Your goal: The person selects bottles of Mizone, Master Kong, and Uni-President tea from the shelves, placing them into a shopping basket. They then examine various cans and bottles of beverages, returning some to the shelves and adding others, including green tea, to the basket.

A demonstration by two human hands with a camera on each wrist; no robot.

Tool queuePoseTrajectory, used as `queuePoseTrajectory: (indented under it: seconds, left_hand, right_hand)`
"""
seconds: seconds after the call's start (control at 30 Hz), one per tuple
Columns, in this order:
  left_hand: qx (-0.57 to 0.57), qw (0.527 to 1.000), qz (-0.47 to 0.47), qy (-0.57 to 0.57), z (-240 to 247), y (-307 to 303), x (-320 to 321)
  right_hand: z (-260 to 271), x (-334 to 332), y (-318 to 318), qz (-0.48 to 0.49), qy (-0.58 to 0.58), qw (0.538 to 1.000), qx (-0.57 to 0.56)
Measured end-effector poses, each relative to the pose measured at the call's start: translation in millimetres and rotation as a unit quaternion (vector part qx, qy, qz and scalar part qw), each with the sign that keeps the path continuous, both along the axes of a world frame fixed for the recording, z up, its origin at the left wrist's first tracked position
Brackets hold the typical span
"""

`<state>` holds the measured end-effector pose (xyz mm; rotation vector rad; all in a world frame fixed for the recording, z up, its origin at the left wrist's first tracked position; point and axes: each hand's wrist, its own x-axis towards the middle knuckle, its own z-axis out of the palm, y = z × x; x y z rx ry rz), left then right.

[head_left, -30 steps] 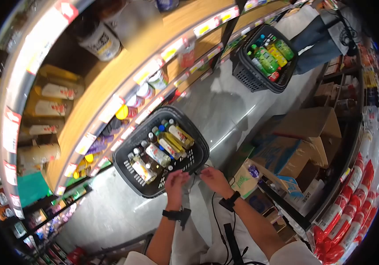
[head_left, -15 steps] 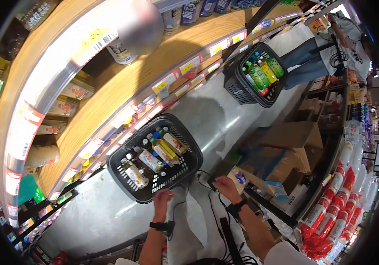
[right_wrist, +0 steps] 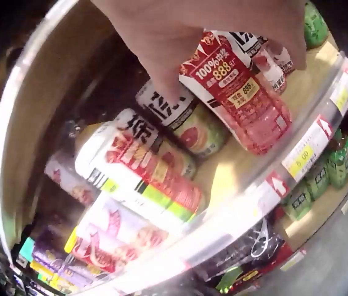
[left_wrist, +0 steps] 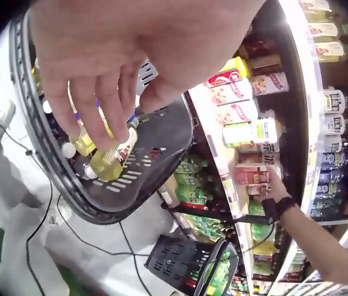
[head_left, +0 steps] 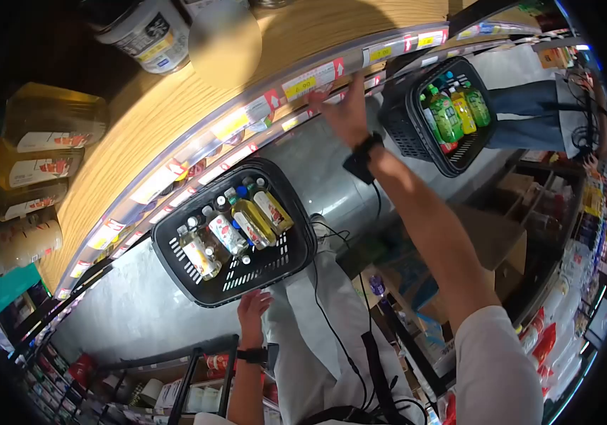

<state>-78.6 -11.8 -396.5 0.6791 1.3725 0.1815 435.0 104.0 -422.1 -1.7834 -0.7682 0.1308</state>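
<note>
My right hand (head_left: 346, 117) reaches out to a shelf on the left side of the aisle. In the right wrist view its thumb and fingers close round the upper part of a pink drink bottle (right_wrist: 245, 98) with a red label. The bottle's base is at the shelf's front edge, and its cap is hidden by the hand. My left hand (head_left: 252, 315) hangs with loosely bent fingers near the rim of a black shopping basket (head_left: 172, 273). It holds nothing. Several bottles, some with yellow liquid (head_left: 254, 223), lie in this basket.
White-labelled bottles (right_wrist: 140, 172) stand beside the pink one. A second black basket (head_left: 406, 117), with green bottles, stands farther along the aisle near another person's legs (head_left: 526, 117). Cardboard boxes (head_left: 509, 273) sit on the right. Cables (head_left: 318, 283) hang by my legs.
My right hand has moved from in front of my body forward and up to the shelf. The left hand has shifted slightly left and stays near the basket. The head view has turned.
</note>
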Motion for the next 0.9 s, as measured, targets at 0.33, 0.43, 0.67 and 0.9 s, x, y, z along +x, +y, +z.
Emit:
queuePoseTrajectory:
  seconds: [0.33,0.43,0.67,0.9]
  left_hand:
    - [-0.024,0.999,-0.022,-0.032,3.8,-40.8,96.5]
    - [-0.009,0.999,-0.018,-0.046,10.9,-42.3,109.7]
    - [0.042,0.996,-0.005,-0.084,10.7,-22.8,106.0]
    - [-0.146,0.957,0.049,-0.246,36.3,19.4,77.6]
  right_hand:
    - [16.6,-12.8,11.1,0.036,0.093,0.995,0.027]
    - [0.5,-16.3,-16.6,0.221,-0.296,0.923,-0.106]
    - [75.0,-108.7,-70.5,0.358,-0.241,0.897,-0.093]
    - [102.0,-209.1,-115.8,0.312,0.308,0.848,-0.297]
